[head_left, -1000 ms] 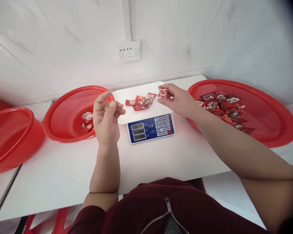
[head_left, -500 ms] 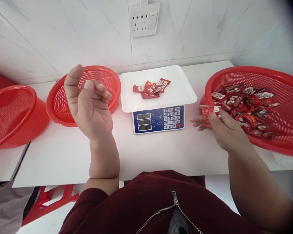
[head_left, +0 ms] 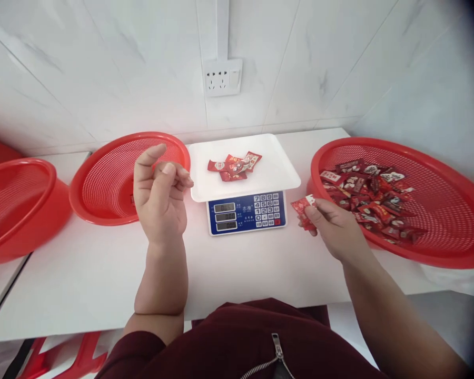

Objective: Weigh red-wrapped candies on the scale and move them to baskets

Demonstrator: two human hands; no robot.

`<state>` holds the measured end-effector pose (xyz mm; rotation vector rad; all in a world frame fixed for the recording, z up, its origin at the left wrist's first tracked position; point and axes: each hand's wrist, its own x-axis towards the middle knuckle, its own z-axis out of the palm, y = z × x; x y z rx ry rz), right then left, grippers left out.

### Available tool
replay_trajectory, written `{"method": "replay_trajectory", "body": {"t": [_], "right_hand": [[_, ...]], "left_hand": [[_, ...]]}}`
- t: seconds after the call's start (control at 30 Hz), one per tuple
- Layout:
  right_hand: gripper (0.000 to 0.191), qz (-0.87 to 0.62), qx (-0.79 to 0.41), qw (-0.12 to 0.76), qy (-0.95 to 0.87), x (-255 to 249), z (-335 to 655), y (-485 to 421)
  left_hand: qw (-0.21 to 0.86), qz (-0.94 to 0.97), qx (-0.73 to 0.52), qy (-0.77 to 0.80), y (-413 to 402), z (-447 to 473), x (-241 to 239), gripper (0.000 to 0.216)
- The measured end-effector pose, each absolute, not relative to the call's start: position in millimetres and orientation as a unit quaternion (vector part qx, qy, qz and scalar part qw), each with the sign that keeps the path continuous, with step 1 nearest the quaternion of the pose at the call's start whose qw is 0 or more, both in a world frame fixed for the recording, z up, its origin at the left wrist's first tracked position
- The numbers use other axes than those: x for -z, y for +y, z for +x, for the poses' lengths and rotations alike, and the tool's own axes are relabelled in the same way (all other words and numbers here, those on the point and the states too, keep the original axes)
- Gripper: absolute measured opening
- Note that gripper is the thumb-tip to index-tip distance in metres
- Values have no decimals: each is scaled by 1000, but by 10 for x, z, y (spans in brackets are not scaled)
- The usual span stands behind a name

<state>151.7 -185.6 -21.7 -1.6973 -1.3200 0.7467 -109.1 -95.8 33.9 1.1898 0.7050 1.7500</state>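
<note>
A white-topped digital scale (head_left: 245, 211) stands at the table's middle, with several red candy packets (head_left: 235, 165) on its pan. My right hand (head_left: 334, 226) rests just right of the scale, fingers closed on a red candy packet (head_left: 302, 206). Behind that hand a wide red basket (head_left: 450, 247) holds many red candy packets (head_left: 365, 197). My left hand (head_left: 160, 192) is raised in front of a second red basket (head_left: 106, 181), fingers loosely curled with nothing visible in them.
A third red basin (head_left: 16, 210) stands at the far left on a neighbouring surface. A wall socket (head_left: 222, 77) sits on the white tiled wall behind the scale. Bare white table (head_left: 240, 263) lies between me and the scale.
My right hand drew back from above the scale pan to the table beside the right basket, still holding a packet. My left hand stayed raised; the camera view shifted.
</note>
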Motion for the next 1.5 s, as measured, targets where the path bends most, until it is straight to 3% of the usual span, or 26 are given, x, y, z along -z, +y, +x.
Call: {"method": "replay_trajectory", "body": {"t": [0.13,0.37,0.47,0.6,0.73,0.87,1.5], "right_hand": [[27,-668,-290,439,-526,114,1426,-1554],[49,-601,-261,452,-605,-8,1294,-1119],[40,-616,-250,426,-613,-4,1306,-1308],[25,-625,-348,321,-621,168,1412,-1707],[34,-613,-432,202,-630,508,1472,-2029],[38,-591,-493,165,-617,773,1408,-2182],[35,-590,-501,173,-609,733,1284,-2093]], "left_hand": [[464,486,-688,276,-970,-1043,-326,18],[459,509,-673,276,-1012,-1024,-331,18],[443,509,-681,284,-1013,-1050,-328,16],[434,484,-696,305,-1002,-1067,-319,16],[436,471,-702,309,-993,-1065,-310,15],[447,477,-709,265,-988,-1054,-306,14],[439,478,-701,295,-954,-1034,-286,14]]}}
